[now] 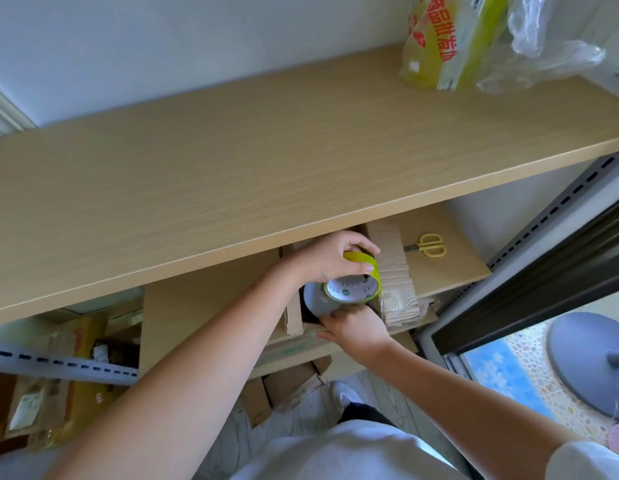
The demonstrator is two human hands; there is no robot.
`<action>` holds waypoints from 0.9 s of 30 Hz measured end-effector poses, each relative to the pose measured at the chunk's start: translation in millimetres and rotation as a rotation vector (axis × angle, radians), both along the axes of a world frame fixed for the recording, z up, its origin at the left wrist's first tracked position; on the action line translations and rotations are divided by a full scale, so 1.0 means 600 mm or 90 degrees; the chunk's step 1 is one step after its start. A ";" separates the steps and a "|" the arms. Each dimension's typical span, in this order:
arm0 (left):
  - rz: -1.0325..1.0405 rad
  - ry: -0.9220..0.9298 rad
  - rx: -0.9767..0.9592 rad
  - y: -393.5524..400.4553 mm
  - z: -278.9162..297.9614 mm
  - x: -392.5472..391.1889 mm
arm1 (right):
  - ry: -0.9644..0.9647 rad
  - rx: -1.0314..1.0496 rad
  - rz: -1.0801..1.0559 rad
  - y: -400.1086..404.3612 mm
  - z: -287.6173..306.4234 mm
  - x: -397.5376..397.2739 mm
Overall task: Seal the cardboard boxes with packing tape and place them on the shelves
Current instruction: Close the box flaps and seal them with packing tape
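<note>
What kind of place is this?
Probably a home storage corner used for packing. Wooden shelves on slotted metal uprights hold cardboard boxes, scissors and a plastic bag; the hands hold a tape roll.

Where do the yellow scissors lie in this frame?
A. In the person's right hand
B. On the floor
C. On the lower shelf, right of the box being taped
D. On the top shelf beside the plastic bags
C: the scissors lie on the lower shelf, right of the box, with neither hand on them.
</note>
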State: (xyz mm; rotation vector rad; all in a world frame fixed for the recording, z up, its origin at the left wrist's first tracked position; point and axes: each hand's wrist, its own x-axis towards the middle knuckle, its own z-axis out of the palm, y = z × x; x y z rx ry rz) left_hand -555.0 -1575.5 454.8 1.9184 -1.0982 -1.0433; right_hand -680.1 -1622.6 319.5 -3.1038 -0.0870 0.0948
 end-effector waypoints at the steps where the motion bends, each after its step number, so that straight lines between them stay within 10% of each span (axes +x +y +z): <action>1: 0.001 0.000 -0.001 0.000 0.000 -0.002 | 0.005 -0.009 0.034 -0.002 -0.001 0.001; 16: 0.057 -0.002 0.027 0.008 -0.013 0.015 | 0.380 0.269 -0.103 -0.008 0.081 0.072; 27: 0.042 0.001 0.039 -0.011 -0.015 0.008 | 0.396 0.325 -0.185 -0.004 0.084 0.114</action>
